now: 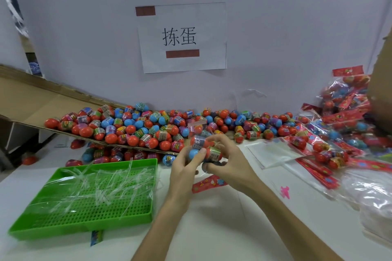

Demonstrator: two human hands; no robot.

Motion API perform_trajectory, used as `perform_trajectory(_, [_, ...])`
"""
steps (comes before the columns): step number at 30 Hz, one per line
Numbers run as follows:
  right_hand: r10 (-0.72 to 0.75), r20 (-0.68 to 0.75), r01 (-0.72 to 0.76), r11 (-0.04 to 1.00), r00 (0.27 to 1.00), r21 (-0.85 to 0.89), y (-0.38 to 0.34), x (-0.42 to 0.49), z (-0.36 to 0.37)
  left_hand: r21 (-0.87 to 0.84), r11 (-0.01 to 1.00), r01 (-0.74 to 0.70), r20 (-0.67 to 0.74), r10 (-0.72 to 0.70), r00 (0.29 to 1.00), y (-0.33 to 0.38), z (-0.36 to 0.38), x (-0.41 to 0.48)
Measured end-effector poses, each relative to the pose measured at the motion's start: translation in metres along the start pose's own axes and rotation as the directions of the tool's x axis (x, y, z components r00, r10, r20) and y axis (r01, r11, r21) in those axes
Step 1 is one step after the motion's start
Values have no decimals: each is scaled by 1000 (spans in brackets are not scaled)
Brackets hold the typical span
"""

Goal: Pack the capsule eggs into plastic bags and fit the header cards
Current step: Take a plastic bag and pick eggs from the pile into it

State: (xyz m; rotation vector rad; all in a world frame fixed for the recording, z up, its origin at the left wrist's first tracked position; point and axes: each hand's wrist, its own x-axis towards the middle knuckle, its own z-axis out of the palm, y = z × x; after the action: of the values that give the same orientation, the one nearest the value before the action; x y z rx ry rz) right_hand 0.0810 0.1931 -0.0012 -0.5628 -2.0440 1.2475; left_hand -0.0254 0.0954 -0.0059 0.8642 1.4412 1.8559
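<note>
My left hand [184, 166] and my right hand [228, 164] meet above the white table, both curled round a clear plastic bag [198, 133] that holds several capsule eggs [212, 153]. The bag's open top stands up above my fingers. A red header card [209, 184] lies flat on the table just below my hands. A big heap of loose red, blue and purple capsule eggs [135, 127] fills the back of the table, partly on a sloping cardboard sheet [31, 101].
A green perforated tray [84, 216] with clear plastic strips sits at the front left. Finished bags with red header cards [339, 125] pile up at the right, beside flat clear bags [273, 152]. A paper sign [182, 37] hangs on the wall behind.
</note>
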Motion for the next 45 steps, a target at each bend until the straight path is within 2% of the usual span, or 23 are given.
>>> perform_trajectory(5, [-2,16,1,1000,1000,28,-1,0,0,-3,997,-82,-11,82,997,-4,-4,5])
perform_trajectory(15, [26,83,-32,997,996,63,-1,1,-1,12,995,-101,-64,101,993,-6,-2,4])
perform_trajectory(20, [90,44,-95,988,995,119,-4,4,-3,-39,998,-56,-79,53,995,-5,-5,5])
perform_trajectory(24, [114,162,-128,988,980,80,-3,0,1,-56,997,-55,-137,47,990,-5,-2,5])
perform_trajectory(29, [121,24,-123,989,992,85,2,3,7,-56,997,-55,-119,48,992,-6,-3,7])
perform_trajectory(31, [129,10,-129,988,992,80,4,3,6,-56,997,-61,-105,55,993,-4,-1,5])
perform_trajectory(36, [172,163,-188,978,972,89,-2,2,1,-53,996,-68,-130,60,990,-5,-5,6])
perform_trajectory(39, [190,52,-197,961,980,193,-5,6,0,-30,998,-55,-91,52,995,-6,-5,6])
perform_trajectory(42, [200,-58,-189,970,978,155,-4,7,-1,33,997,-72,-53,74,996,-7,-4,5])
perform_trajectory(45, [205,-79,-195,973,976,122,-2,6,1,77,994,-82,-4,83,997,-9,-4,4])
